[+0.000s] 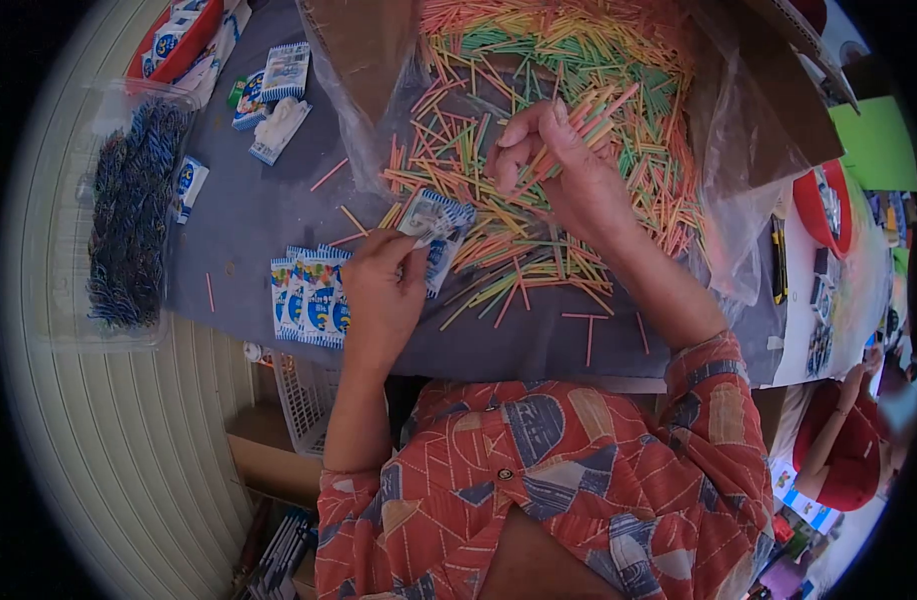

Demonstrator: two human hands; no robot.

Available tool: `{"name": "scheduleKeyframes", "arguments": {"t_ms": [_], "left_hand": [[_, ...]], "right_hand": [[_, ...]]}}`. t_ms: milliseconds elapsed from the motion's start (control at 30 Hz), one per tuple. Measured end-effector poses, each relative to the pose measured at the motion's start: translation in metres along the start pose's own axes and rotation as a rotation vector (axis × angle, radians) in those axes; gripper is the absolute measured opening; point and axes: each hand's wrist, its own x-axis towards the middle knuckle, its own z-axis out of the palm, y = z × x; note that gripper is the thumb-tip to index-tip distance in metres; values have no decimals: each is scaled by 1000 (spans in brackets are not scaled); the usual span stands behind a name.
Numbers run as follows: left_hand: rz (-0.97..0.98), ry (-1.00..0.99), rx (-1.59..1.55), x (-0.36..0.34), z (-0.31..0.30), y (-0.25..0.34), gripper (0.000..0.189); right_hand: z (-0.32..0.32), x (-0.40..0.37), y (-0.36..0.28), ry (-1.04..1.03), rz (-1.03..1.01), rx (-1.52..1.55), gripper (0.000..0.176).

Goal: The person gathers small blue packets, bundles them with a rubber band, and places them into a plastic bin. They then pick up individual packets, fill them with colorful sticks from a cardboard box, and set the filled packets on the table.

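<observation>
My left hand (387, 275) is closed in a pinch at the edge of a blue-and-white packet (445, 238), which lies partly beyond my fingers. Beside that hand, several similar packets (314, 300) overlap in a row on the grey cloth. My right hand (569, 160) is raised over a heap of thin coloured straw-like sticks (569, 70). Its thumb and fingers are closed around a small bunch of these sticks (607, 115), pink, yellow and green. Part of the bunch is hidden behind the fingers.
A clear plastic tub (129, 210) of dark twisted strands stands at the left. More packets (284, 72) lie near the red bowl (184, 40). Cardboard flaps (759, 120) and clear plastic surround the heap. At the far right, a person in red (844, 450) sits near another red bowl (824, 210).
</observation>
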Motion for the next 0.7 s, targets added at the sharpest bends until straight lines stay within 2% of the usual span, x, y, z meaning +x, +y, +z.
{"name": "scheduleKeyframes", "arguments": {"t_ms": [33,100,233,300,433,600,700], "left_hand": [[1,-3,1,0,1,-4,14],[43,113,-370,-3,2,-12,13],[96,148,-393,3,15,-3,13],[31,143,-611,8,25,0,13],[81,123,-574,19,31,8,15],[161,131,-702,35,45,15,14],[139,106,-737,46,52,17,13]], "right_hand": [[0,0,-1,3,0,1,41],[3,1,-2,33,36,81,43],[12,6,-3,61,-65,-32,43],[17,8,-10,2,-80,-71,43],[20,11,-15,-65,-135,-169,42],[23,9,-16,-72,-8,-291,47],[19,12,-21,-21,61,-310,50]]}}
